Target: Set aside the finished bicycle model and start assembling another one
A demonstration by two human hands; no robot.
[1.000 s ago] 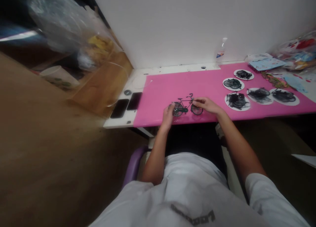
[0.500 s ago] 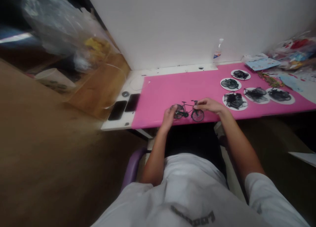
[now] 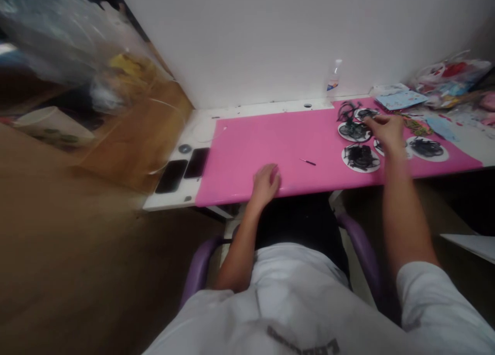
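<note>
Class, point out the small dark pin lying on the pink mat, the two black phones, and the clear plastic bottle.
Small dark pin [image 3: 308, 162], head view, its middle.
Two black phones [image 3: 171, 175], head view, nearer phone's screen.
Clear plastic bottle [image 3: 332, 82], head view, its label.

A small black metal model bicycle [image 3: 347, 111] sits at the far right part of the pink mat [image 3: 270, 138] on the counter, just beyond the white round discs [image 3: 360, 159] that carry dark heaps of bicycle parts. It is blurred, so its exact pose cannot be told. The right hand [image 3: 386, 131] is at the bicycle's right end, among the discs. A thin dark pin-like tool [image 3: 308, 162] lies flat near the mat's middle, apart from both hands.
</note>
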